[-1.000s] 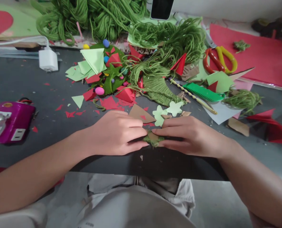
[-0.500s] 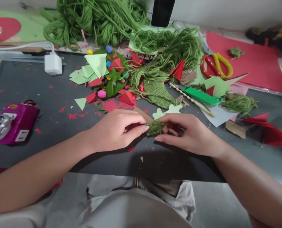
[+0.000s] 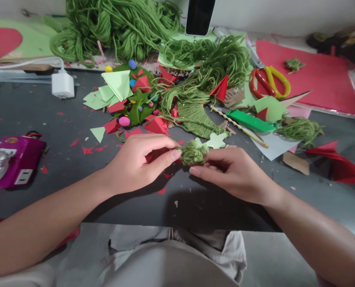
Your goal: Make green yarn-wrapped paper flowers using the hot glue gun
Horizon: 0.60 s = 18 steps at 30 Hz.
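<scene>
A small clump of wound green yarn point(image 3: 194, 153) is held up between my two hands, above the dark tabletop. My left hand point(image 3: 146, 163) pinches its left side between thumb and fingers. On the other side my right hand point(image 3: 232, 169) grips its lower right edge, thumb underneath. The far fingertips of both hands are partly hidden behind the clump. Just beyond it lie pale green paper flower shapes point(image 3: 216, 140). Farther back is a flat piece wrapped in green yarn point(image 3: 195, 117).
Big green yarn skeins point(image 3: 120, 28) fill the back. Scissors point(image 3: 269, 81), a green comb point(image 3: 252, 121) and a patterned pencil point(image 3: 240, 126) lie right. Red paper scraps point(image 3: 156, 124) and a pink pompom point(image 3: 124, 121) lie centre-left. A purple device point(image 3: 23, 159) and white charger point(image 3: 63, 84) stand left.
The yarn clump has turned and come up slightly, showing a rounder face. The brown card piece seen behind it is now out of sight there. The view has shifted slightly.
</scene>
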### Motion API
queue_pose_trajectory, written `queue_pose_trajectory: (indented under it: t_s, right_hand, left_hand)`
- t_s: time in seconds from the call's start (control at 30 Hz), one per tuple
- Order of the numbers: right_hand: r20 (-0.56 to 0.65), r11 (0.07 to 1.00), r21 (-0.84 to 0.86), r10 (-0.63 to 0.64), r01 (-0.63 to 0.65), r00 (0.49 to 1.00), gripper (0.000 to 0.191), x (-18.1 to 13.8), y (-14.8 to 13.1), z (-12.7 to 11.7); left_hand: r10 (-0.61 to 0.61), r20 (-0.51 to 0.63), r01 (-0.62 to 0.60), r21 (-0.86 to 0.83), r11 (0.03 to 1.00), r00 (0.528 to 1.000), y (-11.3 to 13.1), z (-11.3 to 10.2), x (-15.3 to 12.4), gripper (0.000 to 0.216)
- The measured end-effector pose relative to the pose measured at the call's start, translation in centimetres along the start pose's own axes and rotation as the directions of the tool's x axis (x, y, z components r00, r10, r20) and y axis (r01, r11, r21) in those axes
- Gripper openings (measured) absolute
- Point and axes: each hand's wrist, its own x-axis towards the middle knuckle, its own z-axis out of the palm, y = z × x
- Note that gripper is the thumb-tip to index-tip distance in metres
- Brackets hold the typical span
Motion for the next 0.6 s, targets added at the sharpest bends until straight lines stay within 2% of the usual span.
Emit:
queue_pose_trajectory:
  t_s: [0.13, 0.23, 0.4, 0.6]
  right_hand:
    - [-0.039, 0.978, 0.205, 0.045, -0.036, 0.998, 0.038, -0.2, -0.2, 0.2]
    - [-0.048, 0.963, 0.269, 0.043, -0.028, 0.998, 0.042, -0.3, -0.2, 0.1]
    - [-0.098, 0.975, 0.218, -0.013, 0.035, 0.995, 0.044, -0.2, -0.3, -0.1]
    - [-0.084, 0.989, 0.119, -0.073, 0.083, 0.994, 0.048, -0.2, -0.4, 0.1]
  left_hand:
    - [-0.132, 0.025, 0.134, -0.094, 0.987, 0.991, 0.5, -0.2, 0.0, 0.023]
    - [-0.188, 0.070, 0.198, -0.187, 0.962, 0.980, 0.9, -0.2, 0.1, 0.024]
    - [-0.204, 0.167, 0.246, -0.295, 0.923, 0.965, 1.3, -0.1, 0.1, 0.021]
    - [-0.181, 0.225, 0.245, -0.303, 0.921, 0.957, 1.1, 0.3, -0.3, 0.030]
